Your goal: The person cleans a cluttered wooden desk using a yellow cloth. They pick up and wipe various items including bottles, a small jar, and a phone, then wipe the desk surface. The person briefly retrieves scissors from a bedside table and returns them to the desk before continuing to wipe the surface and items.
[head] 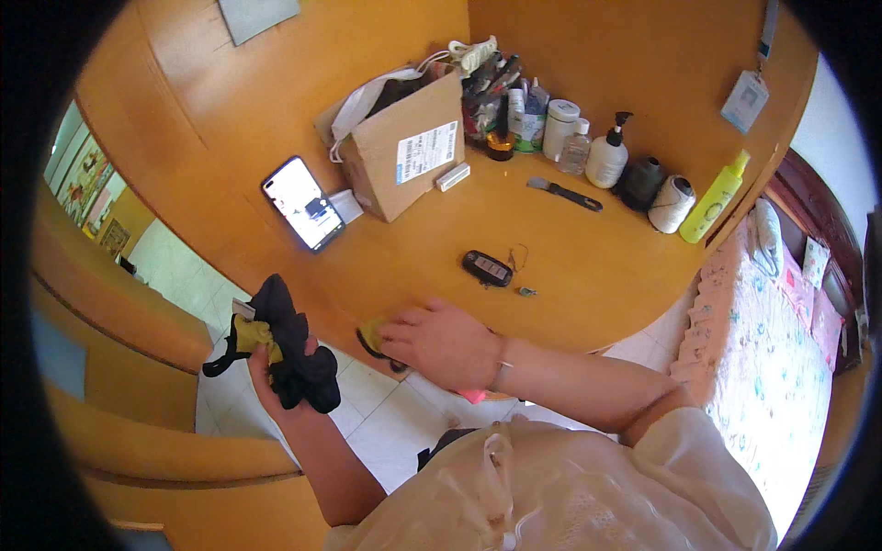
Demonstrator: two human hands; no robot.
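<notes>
My left hand (260, 365) is off the left end of the wooden desk, holding a bunched black fabric piece (303, 365) with a yellow inside, a pale tag and a hanging black strap. The cloth hides most of its fingers. My right hand (441, 344) lies palm down at the desk's near edge, over a small yellow cloth piece (372, 335) with black edging. Both the fingers and this cloth are slightly blurred, and the fingertips partly cover it. Beyond the right hand are a black key fob (487, 268) and a small metallic trinket (528, 291).
A lit phone (303, 204) leans at the desk's left back. Beside it stands an open cardboard box (406, 148) bearing a printed label. Bottles, a pump bottle (606, 162), thread cones (672, 204) and a black-handled scraper (565, 194) line the back. A bed (751, 358) is at right.
</notes>
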